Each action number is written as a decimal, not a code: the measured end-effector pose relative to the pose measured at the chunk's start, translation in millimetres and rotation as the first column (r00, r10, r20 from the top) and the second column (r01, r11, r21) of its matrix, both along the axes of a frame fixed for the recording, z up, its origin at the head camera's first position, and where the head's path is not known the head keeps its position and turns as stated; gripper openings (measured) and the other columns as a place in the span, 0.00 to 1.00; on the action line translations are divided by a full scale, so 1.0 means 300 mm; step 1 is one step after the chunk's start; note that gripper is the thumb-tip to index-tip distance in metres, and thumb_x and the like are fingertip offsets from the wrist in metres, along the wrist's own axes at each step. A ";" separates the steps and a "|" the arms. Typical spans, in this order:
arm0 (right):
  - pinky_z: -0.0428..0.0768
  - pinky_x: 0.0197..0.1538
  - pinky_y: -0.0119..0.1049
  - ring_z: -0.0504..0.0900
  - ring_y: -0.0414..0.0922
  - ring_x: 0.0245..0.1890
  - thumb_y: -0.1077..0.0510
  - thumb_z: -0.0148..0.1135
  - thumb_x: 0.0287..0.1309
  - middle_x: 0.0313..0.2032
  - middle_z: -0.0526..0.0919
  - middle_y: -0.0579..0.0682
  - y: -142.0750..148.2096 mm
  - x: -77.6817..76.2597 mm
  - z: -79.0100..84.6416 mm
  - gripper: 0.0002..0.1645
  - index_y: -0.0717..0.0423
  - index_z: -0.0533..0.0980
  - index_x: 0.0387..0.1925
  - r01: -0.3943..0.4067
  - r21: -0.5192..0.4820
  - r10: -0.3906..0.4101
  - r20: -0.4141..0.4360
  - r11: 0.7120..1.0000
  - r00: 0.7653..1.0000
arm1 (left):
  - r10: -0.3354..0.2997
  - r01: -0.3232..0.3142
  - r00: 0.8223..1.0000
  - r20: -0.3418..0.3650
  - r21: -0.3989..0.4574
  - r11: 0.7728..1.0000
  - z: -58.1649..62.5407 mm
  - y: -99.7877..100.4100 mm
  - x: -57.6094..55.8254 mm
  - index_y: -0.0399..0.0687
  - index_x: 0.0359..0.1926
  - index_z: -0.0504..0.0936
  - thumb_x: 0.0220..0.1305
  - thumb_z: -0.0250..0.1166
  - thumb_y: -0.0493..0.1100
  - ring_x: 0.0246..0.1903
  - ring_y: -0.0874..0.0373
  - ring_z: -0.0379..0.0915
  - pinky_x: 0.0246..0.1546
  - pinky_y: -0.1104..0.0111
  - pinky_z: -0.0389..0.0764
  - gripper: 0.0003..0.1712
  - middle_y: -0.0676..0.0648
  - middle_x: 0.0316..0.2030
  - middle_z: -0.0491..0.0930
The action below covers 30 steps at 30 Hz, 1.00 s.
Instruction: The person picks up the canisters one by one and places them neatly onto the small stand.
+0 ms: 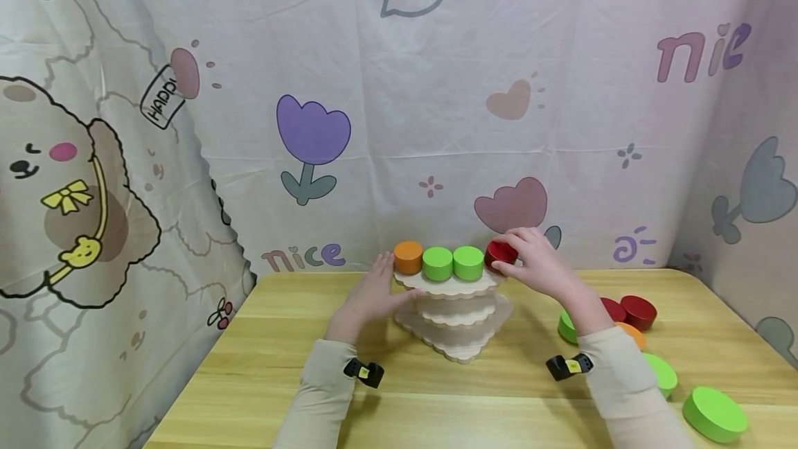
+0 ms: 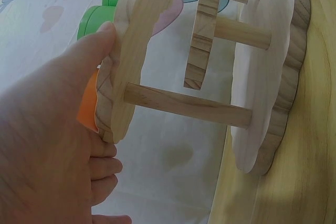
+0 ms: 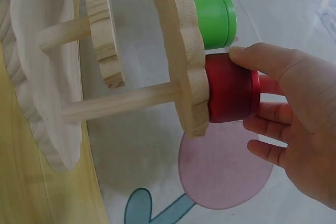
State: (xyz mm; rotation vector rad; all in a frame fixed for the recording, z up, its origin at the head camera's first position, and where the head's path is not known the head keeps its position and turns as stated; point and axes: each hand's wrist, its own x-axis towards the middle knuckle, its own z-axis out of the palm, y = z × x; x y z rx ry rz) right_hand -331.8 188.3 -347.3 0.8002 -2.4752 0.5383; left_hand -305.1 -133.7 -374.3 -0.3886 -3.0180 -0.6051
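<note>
A tiered wooden stand (image 1: 458, 287) with scalloped edges and round posts stands mid-table. Along its top shelf, from the left, sit an orange round tin (image 1: 408, 257), a green tin (image 1: 438, 264) and another green tin (image 1: 468, 263). At the right end of this row is a red tin (image 3: 231, 87), upright on the shelf, which my right hand (image 1: 536, 262) pinches between thumb and fingers. My left hand (image 1: 373, 296) rests against the shelf's left end beside the orange tin, fingers extended, with the thumb (image 2: 105, 32) over the shelf's edge.
Several loose tins lie on the table at the right, partly behind my right forearm: a red tin (image 1: 639, 312), an orange tin (image 1: 634, 335) and a green tin (image 1: 715, 414) nearest the front. A printed cloth (image 1: 405, 123) hangs close behind the stand.
</note>
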 end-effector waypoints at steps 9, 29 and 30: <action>0.70 0.57 0.57 0.71 0.59 0.54 0.55 0.69 0.57 0.53 0.79 0.62 -0.022 -0.030 -0.004 0.22 0.59 0.79 0.52 -0.041 -0.043 0.044 0.072 0.998 0.996 | -0.006 0.006 1.000 -0.001 -0.016 1.000 -0.007 -0.003 -0.006 0.39 0.76 0.44 0.56 0.51 0.80 0.78 0.47 0.35 0.77 0.54 0.48 0.65 0.42 0.77 0.40; 0.72 0.56 0.57 0.71 0.59 0.55 0.57 0.71 0.54 0.55 0.78 0.61 -0.030 -0.046 -0.017 0.25 0.58 0.78 0.54 -0.078 -0.067 0.082 0.058 0.995 0.995 | 0.000 0.001 1.000 0.017 -0.021 1.000 -0.008 -0.009 -0.013 0.42 0.77 0.41 0.54 0.49 0.83 0.78 0.49 0.34 0.77 0.56 0.47 0.67 0.43 0.78 0.39; 0.72 0.56 0.57 0.71 0.59 0.55 0.57 0.71 0.54 0.56 0.78 0.61 -0.030 -0.045 -0.017 0.25 0.58 0.78 0.54 -0.079 -0.067 0.083 0.055 0.995 0.995 | -0.001 0.001 1.000 0.015 -0.019 1.000 -0.009 -0.010 -0.014 0.42 0.77 0.41 0.54 0.49 0.83 0.78 0.49 0.34 0.77 0.56 0.47 0.67 0.43 0.78 0.39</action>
